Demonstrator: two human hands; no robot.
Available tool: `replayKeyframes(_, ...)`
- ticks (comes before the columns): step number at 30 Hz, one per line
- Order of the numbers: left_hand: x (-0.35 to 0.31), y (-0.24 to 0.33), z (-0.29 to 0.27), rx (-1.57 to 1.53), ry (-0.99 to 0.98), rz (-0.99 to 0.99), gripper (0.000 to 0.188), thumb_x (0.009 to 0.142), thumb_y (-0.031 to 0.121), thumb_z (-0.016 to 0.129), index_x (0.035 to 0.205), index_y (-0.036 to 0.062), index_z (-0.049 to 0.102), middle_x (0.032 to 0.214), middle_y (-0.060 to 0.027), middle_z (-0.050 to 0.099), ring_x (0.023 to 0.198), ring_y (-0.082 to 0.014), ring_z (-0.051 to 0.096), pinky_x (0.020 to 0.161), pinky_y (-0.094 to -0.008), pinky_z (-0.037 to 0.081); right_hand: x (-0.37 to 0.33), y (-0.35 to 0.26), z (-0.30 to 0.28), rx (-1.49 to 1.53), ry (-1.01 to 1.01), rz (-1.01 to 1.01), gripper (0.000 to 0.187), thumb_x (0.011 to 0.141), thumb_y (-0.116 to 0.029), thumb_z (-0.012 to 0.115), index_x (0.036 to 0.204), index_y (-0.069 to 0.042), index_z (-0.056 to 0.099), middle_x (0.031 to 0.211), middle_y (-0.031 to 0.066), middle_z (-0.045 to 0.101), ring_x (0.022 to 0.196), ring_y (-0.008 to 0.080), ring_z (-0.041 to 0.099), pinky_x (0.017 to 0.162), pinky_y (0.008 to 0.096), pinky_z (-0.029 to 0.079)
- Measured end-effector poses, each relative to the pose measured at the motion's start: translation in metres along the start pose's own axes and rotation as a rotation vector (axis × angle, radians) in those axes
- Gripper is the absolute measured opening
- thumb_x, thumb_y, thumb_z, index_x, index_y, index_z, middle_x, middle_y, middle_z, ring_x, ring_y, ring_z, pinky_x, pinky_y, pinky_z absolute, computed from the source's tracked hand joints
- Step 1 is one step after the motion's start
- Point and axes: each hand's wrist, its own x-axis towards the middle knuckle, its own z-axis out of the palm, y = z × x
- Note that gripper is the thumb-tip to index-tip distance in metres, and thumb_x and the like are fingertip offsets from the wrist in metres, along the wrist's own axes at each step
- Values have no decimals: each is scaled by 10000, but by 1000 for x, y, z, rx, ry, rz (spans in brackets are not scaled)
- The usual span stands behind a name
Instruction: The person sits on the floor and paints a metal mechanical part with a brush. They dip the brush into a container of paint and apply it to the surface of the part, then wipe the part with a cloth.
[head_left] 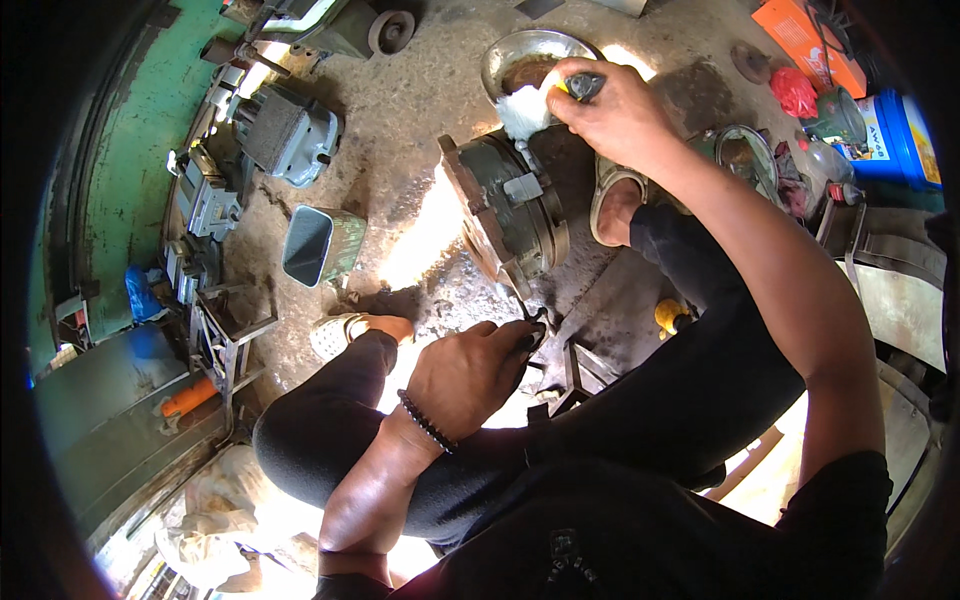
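Between my feet stands a round, dark motor-like housing [508, 205] with a rusty flange on its left side. My right hand [615, 115] is closed around a tool with a yellow-and-black handle [582, 87], above the housing's far end. Whitish material [522, 112] shows beside that hand; glare hides what it is. At the near end of the housing, my left hand [470, 370] is closed, its thumb and fingers at a small dark piece [538, 328] by a thin rod. What exactly it grips is too dark to name.
Beyond the housing sits a metal basin [497, 62] with brown liquid. A green square container [310, 245] and a grey motor [290, 135] stand left. A blue bucket [895, 140] is far right. A yellow-and-black object [670, 317] lies by my right leg, near a metal frame [580, 375].
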Motion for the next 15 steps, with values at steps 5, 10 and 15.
replayKeyframes(5,-2,-4,-6,48,0,5,265,898,185,647,1159,146,667,841,-128,669,744,-328,679,654,-430,548,-6,-13,-19,-241,-191,-15,280,867,-364,667,920,-90,683,759,114,659,689,221,604,668,361,481)
replayKeyframes(10,-4,0,-10,54,39,58,232,900,190,639,1122,132,666,780,-97,638,696,-297,671,608,-411,543,-8,-11,1,-129,125,-74,307,825,-369,713,944,-89,681,806,101,678,736,222,637,723,350,509)
replayKeyframes(15,-7,1,-11,67,-25,31,292,893,204,664,1183,177,669,811,-98,642,725,-307,671,631,-410,545,-7,-10,-1,-109,-6,-61,262,834,-323,706,932,-82,676,800,106,673,739,219,638,744,345,513)
